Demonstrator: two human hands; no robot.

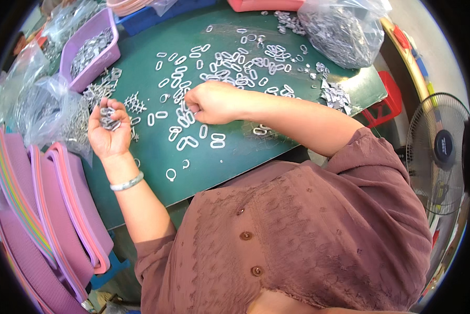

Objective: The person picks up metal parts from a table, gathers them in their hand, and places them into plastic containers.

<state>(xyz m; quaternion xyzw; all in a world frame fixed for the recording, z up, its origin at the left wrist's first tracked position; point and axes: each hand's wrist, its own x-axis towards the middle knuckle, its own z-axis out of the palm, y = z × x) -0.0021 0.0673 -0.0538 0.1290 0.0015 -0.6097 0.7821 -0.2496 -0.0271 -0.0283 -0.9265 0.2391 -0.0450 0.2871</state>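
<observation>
**Two hands, one big scatter of links, and the right one is way closer**

So the right hand is down on the green table, at the near-left side of the main spread of oval metal links. Fingers are bent and bunched, tips pointing left and down. Can't tell if they're pinching a link, since the hand itself blocks the view.

The closest links are right by those fingertips, some touching or overlapping, to the left and on the person's side. Their long axes go all over: one single just below the hand points roughly away from the body, while a pair near it lies crosswise.

The left hand is off to the left, palm up, fingers loosely curled around a small bunch of metal pieces; they look like more links. It's well apart from the main spread, with some branched metal pieces between the two hands.

Writing-wise, not much: the fan has a pale marking on its dark hub, too small for me to make out. Can't read anything on the clear bags either.
</observation>
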